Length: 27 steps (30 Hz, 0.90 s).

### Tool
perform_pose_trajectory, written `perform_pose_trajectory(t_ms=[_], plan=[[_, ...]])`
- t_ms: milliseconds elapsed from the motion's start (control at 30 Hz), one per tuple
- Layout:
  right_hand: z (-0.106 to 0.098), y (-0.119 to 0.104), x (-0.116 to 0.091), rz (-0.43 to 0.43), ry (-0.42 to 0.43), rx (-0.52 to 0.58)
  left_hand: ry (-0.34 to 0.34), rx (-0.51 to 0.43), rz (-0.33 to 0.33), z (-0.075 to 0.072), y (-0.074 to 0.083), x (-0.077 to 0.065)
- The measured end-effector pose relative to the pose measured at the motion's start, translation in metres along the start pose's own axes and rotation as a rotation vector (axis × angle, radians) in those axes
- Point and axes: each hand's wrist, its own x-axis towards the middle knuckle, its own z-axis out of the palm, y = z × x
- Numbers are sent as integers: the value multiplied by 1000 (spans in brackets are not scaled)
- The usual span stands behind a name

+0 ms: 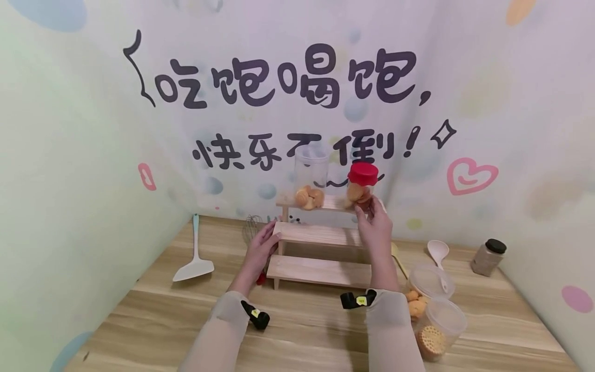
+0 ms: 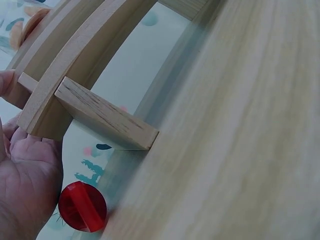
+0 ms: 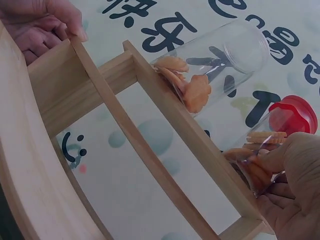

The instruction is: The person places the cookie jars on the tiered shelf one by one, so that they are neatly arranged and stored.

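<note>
A clear, red-lidded cookie jar point(image 1: 363, 182) stands upright, pinched low by the right grip point(image 1: 375, 227); the left grip point(image 1: 261, 248) holds the shelf point(image 1: 321, 234).

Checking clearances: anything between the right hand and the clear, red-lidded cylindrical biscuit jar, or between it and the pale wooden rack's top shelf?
Nothing visible: the right hand grips the red-lidded jar directly, at the top shelf. The taller clear cylindrical biscuit jar stands apart, to its left.

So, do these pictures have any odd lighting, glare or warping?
Head view: brightest, a soft shadow on the table; left wrist view: dimmer, the wooden rack looks bowed; right wrist view: also dim, pale glints on the larger clear jar.
</note>
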Motion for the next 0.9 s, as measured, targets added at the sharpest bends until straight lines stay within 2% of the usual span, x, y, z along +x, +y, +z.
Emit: perform_pose_trajectory(t_ms=[367, 633, 900], plan=[[-2, 0, 3, 22, -16, -20, -7, 18, -4, -1, 2, 5], [0, 3, 4, 13, -11, -45, 3, 23, -12, -1, 2, 3], [-3, 3, 2, 48, -38, -65, 11, 29, -18, 1, 2, 0]])
